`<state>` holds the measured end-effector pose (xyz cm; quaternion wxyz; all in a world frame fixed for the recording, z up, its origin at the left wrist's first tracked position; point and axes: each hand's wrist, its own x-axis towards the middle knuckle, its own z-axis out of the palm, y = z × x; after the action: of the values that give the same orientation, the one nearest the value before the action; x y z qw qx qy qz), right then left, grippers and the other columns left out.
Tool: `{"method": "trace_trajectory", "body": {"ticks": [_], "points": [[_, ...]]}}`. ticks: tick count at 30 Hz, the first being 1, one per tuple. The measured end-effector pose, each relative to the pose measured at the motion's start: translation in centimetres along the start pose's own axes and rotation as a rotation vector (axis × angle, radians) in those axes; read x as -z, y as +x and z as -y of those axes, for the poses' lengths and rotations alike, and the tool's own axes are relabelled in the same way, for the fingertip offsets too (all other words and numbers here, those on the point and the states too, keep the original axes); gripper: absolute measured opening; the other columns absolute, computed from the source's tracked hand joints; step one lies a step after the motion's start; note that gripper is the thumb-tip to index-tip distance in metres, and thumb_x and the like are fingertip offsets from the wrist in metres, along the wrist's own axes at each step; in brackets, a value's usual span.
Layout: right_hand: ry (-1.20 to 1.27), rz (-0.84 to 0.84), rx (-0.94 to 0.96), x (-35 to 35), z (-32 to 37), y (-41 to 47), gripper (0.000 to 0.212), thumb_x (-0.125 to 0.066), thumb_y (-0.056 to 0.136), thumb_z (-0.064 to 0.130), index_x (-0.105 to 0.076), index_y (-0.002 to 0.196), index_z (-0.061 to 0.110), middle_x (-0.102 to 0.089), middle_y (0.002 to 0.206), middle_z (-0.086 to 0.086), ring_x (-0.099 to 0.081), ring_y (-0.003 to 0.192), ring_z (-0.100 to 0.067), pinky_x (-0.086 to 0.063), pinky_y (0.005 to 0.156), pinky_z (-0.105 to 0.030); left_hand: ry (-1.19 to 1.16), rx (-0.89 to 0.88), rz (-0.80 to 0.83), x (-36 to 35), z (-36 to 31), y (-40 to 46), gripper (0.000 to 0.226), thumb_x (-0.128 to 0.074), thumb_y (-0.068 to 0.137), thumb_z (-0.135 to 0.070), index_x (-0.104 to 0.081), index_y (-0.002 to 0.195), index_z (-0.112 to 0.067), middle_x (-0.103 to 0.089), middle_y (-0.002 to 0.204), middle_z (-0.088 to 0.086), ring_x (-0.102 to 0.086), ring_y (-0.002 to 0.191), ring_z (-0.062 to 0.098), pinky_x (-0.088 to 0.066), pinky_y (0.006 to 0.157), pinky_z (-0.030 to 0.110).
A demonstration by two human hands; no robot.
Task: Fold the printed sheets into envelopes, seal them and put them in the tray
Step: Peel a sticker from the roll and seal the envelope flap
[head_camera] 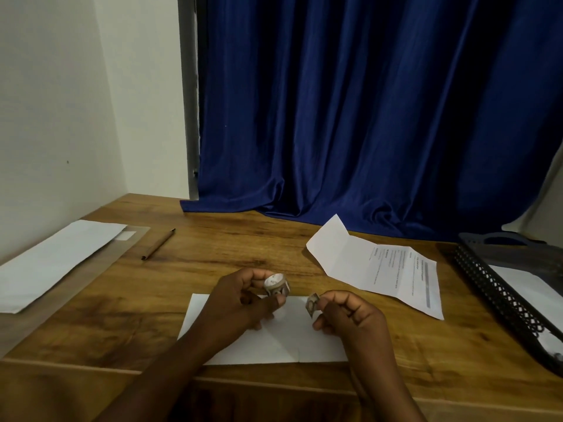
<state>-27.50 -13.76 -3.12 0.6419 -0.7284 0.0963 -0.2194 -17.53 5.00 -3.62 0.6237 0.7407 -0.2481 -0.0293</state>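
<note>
I see a blue curtain (365, 111) draped onto the back of a wooden worktop (213, 257) set in a white-walled corner, with white sheets (51, 260) and a pen (158, 244) lying at the left and a creased printed sheet (393, 269) near the black mesh tray (499, 296), which the right edge cuts off. My left hand (243, 303) grips a patterned tape roll (277, 285) in curled fingers and my right hand (350, 315) pinches a torn tape piece (313, 304), both over the folded envelope (274, 339). The tape's pattern is too blurred to read.
</note>
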Motion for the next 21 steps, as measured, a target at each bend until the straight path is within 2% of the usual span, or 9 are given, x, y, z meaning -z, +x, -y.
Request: {"method": "trace_trajectory", "body": {"ticks": [3,5,7,9,11,14,17,19,21], "points": [[-0.002,0.007,-0.002,0.1,0.0,0.1,0.021,-0.063,0.095,0.014,-0.078,0.082,0.018,-0.076,0.073,-0.005,-0.070,0.065,-0.013,-0.055,0.059,-0.018,-0.016,-0.005,-0.021,1.1,-0.5,0.1,0.036,-0.082,0.083,-0.021,-0.070,0.116,-0.029,-0.077,0.099,-0.005,-0.075,0.071,0.017,-0.053,0.047,0.026],[0.000,0.003,-0.001,0.1,0.1,0.1,0.022,-0.062,0.096,0.010,-0.077,0.081,0.015,-0.076,0.071,-0.006,-0.070,0.063,-0.013,-0.054,0.057,-0.016,0.059,-0.002,-0.067,2.7,-0.5,0.3,0.034,-0.084,0.082,-0.027,-0.071,0.112,-0.037,-0.077,0.098,-0.010,-0.073,0.072,0.013,-0.054,0.049,0.027],[0.008,0.010,-0.004,0.2,0.0,0.1,0.022,-0.061,0.096,0.007,-0.077,0.082,0.013,-0.076,0.071,-0.007,-0.070,0.064,-0.014,-0.055,0.057,-0.017,0.215,0.025,-0.179,5.1,0.0,0.5,0.034,-0.085,0.078,-0.036,-0.072,0.108,-0.041,-0.075,0.095,-0.018,-0.069,0.072,0.005,-0.059,0.063,0.030],[0.010,0.021,-0.006,0.2,0.0,0.1,0.020,-0.061,0.095,0.006,-0.077,0.083,0.011,-0.076,0.071,-0.009,-0.071,0.065,-0.016,-0.055,0.061,-0.023,0.460,0.094,-0.303,7.7,0.7,0.7,0.039,-0.081,0.074,-0.055,-0.068,0.109,-0.046,-0.072,0.096,-0.025,-0.067,0.082,-0.001,-0.059,0.073,0.029],[0.003,0.030,0.004,0.3,0.0,0.1,0.018,-0.063,0.095,0.009,-0.077,0.083,0.011,-0.076,0.070,-0.008,-0.070,0.065,-0.015,-0.052,0.064,-0.026,0.667,0.180,-0.417,10.1,1.3,0.7,0.043,-0.073,0.071,-0.071,-0.066,0.106,-0.047,-0.069,0.093,-0.025,-0.064,0.084,0.000,-0.057,0.071,0.028],[-0.010,0.024,0.015,0.2,0.1,0.1,0.017,-0.065,0.094,0.011,-0.076,0.081,0.011,-0.075,0.068,-0.007,-0.069,0.062,-0.011,-0.051,0.057,-0.018,0.878,0.183,-0.476,12.7,2.3,0.5,0.045,-0.066,0.075,-0.074,-0.071,0.101,-0.038,-0.069,0.089,-0.019,-0.062,0.080,0.001,-0.054,0.067,0.025],[-0.018,0.019,0.027,0.1,0.1,0.0,0.017,-0.065,0.093,0.009,-0.076,0.080,0.010,-0.075,0.067,-0.006,-0.068,0.060,-0.008,-0.049,0.052,-0.011,0.974,0.187,-0.420,13.4,2.7,0.0,0.049,-0.065,0.078,-0.073,-0.072,0.107,-0.035,-0.070,0.103,-0.014,-0.061,0.092,0.007,-0.055,0.078,0.031],[-0.038,0.022,0.035,0.1,0.1,0.0,0.018,-0.066,0.093,0.012,-0.076,0.078,0.012,-0.075,0.067,-0.005,-0.068,0.062,-0.007,-0.049,0.057,-0.019,0.978,0.217,-0.390,13.3,2.4,-0.1,0.055,-0.068,0.078,-0.069,-0.068,0.119,-0.033,-0.065,0.120,-0.008,-0.060,0.107,0.014,-0.055,0.088,0.038],[-0.043,0.022,0.043,0.1,0.0,-0.1,0.021,-0.066,0.093,0.014,-0.077,0.074,0.015,-0.075,0.069,-0.004,-0.069,0.065,-0.008,-0.046,0.063,-0.025,0.966,0.250,-0.360,12.6,1.5,-0.1,0.071,-0.071,0.078,-0.065,-0.054,0.139,-0.032,-0.047,0.148,-0.001,-0.049,0.131,0.021,-0.048,0.104,0.047]]}}
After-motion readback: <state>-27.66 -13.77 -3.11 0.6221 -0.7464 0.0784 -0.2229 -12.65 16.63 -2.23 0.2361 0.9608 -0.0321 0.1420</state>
